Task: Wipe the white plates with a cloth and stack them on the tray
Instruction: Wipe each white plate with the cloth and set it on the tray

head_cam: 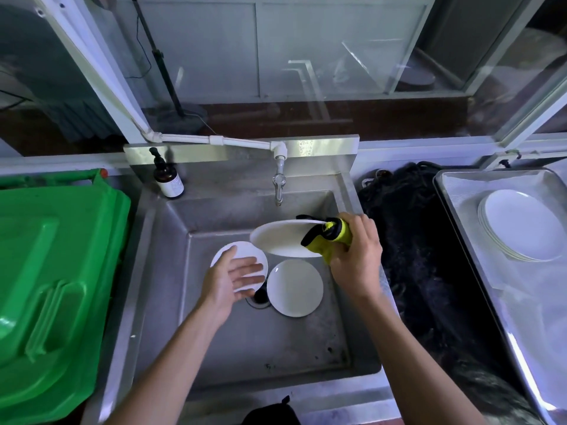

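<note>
R hand (356, 256) w/ tight grip on yellow cloth (333, 237) & tilted plate (282, 239) over sink (245, 342); L hand (231, 279) open, fingers flat on another plate (245, 251).

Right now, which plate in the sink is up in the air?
The tilted plate held with the yellow cloth by the right hand; the other two lie on the sink bottom.

Glass panes (306, 56), perhaps windows

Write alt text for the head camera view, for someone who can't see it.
Over a steel sink, the right hand grips a yellow cloth against a tilted white plate; the left hand hovers open. Plates stack on the tray at right.
</note>
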